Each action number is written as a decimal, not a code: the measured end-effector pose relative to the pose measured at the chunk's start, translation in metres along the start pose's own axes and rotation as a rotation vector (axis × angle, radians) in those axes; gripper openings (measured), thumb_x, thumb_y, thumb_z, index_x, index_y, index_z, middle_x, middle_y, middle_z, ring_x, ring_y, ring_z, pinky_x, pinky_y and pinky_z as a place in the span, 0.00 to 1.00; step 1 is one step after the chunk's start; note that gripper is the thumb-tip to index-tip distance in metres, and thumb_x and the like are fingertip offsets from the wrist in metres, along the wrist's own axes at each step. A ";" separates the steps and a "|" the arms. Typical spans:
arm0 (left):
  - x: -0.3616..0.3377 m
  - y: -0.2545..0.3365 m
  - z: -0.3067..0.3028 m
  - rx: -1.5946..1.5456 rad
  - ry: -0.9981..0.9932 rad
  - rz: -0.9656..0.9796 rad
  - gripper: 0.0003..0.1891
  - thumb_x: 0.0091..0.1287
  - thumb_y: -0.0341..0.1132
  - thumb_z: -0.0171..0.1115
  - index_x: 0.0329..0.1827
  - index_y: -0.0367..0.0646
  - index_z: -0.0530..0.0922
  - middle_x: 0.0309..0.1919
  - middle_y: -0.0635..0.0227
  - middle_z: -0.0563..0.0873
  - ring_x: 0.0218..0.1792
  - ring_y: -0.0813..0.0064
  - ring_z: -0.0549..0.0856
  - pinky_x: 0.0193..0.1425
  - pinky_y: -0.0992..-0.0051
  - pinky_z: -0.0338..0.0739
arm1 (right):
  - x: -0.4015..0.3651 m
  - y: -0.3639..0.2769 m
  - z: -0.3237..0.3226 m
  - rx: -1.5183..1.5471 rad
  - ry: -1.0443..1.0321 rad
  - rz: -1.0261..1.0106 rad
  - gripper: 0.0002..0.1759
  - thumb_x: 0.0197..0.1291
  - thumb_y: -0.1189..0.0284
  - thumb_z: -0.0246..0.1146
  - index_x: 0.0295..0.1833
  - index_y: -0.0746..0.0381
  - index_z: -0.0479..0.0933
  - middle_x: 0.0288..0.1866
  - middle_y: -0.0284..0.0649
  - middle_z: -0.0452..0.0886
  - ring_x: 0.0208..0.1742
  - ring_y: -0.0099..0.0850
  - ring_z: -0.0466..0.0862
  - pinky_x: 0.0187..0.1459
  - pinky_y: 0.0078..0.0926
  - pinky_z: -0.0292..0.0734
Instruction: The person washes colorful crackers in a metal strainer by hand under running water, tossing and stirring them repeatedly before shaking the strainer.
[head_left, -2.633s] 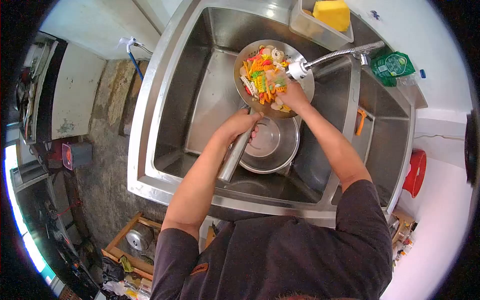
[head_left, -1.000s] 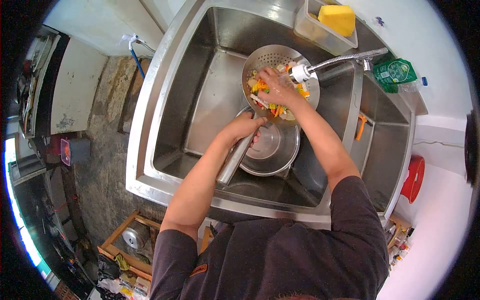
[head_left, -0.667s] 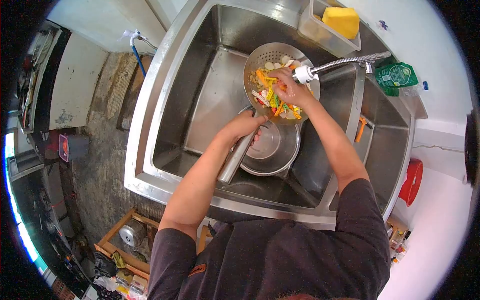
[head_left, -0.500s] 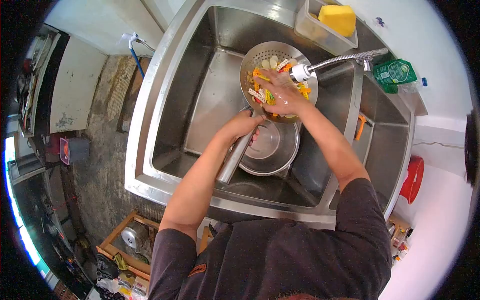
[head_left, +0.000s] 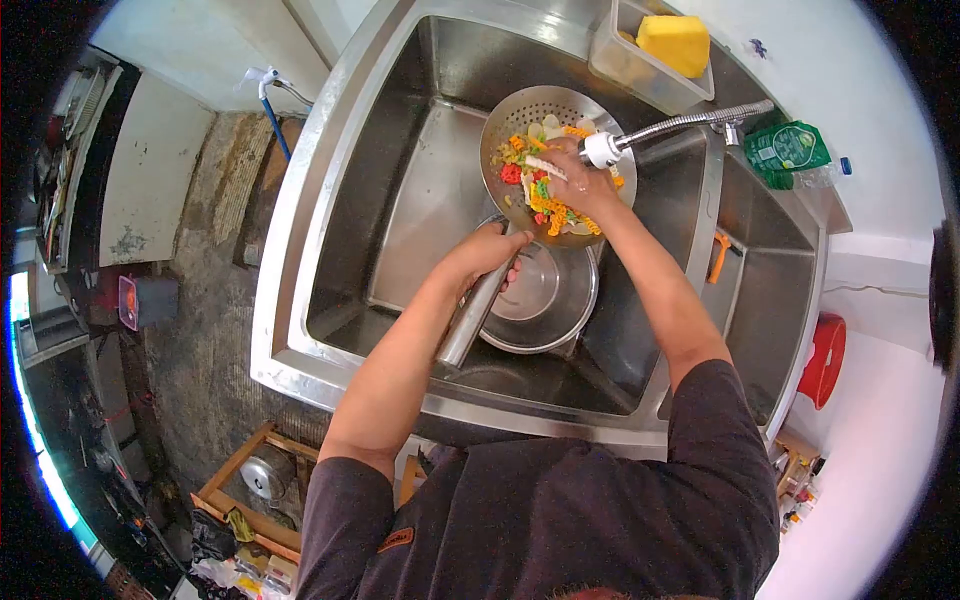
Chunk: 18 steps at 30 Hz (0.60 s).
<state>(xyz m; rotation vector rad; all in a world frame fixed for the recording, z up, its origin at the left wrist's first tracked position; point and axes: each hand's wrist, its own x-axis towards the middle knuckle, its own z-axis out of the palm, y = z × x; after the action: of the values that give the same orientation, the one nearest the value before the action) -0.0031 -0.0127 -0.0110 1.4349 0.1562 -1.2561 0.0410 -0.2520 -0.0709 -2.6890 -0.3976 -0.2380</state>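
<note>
Over the sink (head_left: pixel 345 230), near its front edge: my left hand (head_left: pixel 487 255) is clenching the handle (head_left: pixel 462 325) of the colander (head_left: pixel 540 105). Beneath, a steel bowl (head_left: pixel 548 300) is sitting in the basin. Toward the back edge, the colander is carrying coloured food pieces (head_left: pixel 550 205). My right hand (head_left: pixel 580 182) is pressing into them under the spray head (head_left: pixel 600 150), fingers curled; whether gripping any, I cannot tell. Back right corner: yellow sponge (head_left: pixel 675 38) lying in a clear tub (head_left: pixel 625 60).
</note>
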 end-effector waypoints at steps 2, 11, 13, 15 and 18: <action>0.003 -0.003 0.000 -0.025 -0.006 0.010 0.18 0.73 0.45 0.60 0.51 0.40 0.70 0.25 0.68 0.78 0.18 0.77 0.77 0.19 0.72 0.74 | -0.011 0.005 -0.005 -0.102 -0.036 0.087 0.19 0.59 0.67 0.61 0.57 0.54 0.78 0.64 0.43 0.77 0.60 0.44 0.80 0.57 0.48 0.78; -0.006 0.002 0.000 -0.071 -0.020 0.002 0.17 0.73 0.45 0.60 0.51 0.40 0.71 0.25 0.69 0.79 0.18 0.78 0.77 0.19 0.73 0.74 | -0.020 -0.026 -0.032 0.168 -0.168 -0.109 0.27 0.61 0.58 0.65 0.66 0.52 0.76 0.70 0.47 0.73 0.72 0.47 0.71 0.74 0.46 0.60; -0.002 -0.001 0.000 -0.064 -0.012 0.000 0.17 0.72 0.45 0.60 0.51 0.41 0.71 0.25 0.69 0.79 0.18 0.78 0.77 0.19 0.73 0.74 | -0.018 -0.029 -0.050 -0.144 -0.298 0.102 0.38 0.63 0.45 0.62 0.72 0.55 0.68 0.70 0.51 0.72 0.72 0.48 0.70 0.73 0.44 0.62; 0.000 0.001 0.001 -0.056 -0.007 0.006 0.17 0.72 0.45 0.60 0.51 0.41 0.71 0.25 0.69 0.79 0.18 0.79 0.77 0.19 0.73 0.74 | -0.018 -0.023 -0.050 -0.272 -0.322 0.175 0.44 0.61 0.40 0.60 0.75 0.57 0.64 0.71 0.53 0.71 0.72 0.49 0.70 0.73 0.43 0.62; -0.002 0.002 0.001 -0.068 0.000 -0.006 0.17 0.72 0.45 0.60 0.52 0.41 0.71 0.24 0.70 0.79 0.18 0.79 0.77 0.19 0.73 0.74 | -0.012 -0.020 -0.046 -0.320 -0.426 0.332 0.53 0.56 0.34 0.61 0.76 0.60 0.60 0.74 0.58 0.65 0.74 0.51 0.67 0.75 0.44 0.59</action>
<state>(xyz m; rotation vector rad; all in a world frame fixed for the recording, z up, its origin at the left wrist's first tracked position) -0.0029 -0.0126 -0.0075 1.3770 0.2012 -1.2450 0.0189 -0.2566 -0.0242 -3.0595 -0.0235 0.4075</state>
